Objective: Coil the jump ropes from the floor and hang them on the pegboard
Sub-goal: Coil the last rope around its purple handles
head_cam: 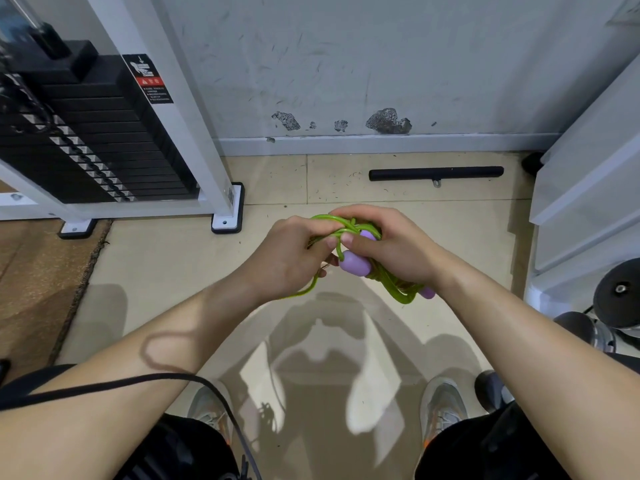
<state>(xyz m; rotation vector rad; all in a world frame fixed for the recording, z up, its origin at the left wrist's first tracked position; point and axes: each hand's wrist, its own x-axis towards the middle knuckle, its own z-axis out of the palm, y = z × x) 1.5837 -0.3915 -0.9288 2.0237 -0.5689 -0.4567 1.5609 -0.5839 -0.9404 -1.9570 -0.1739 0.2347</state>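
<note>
In the head view both hands meet in front of the body, above the tiled floor [166,265]. The left hand [289,256] pinches green strands of the jump rope [398,292] between thumb and curled fingers, and one loose strand trails out below it. The right hand [394,247], touching the left at the thumbs, is curled around the bundled loops, which stick out beneath its wrist. A purple handle [353,265] pokes out between the two hands; a second purple end shows under the right wrist. Beyond the hands a black bar [436,173] lies on the floor by the wall. Far to the left of the left hand stands a weight stack [104,140].
</note>
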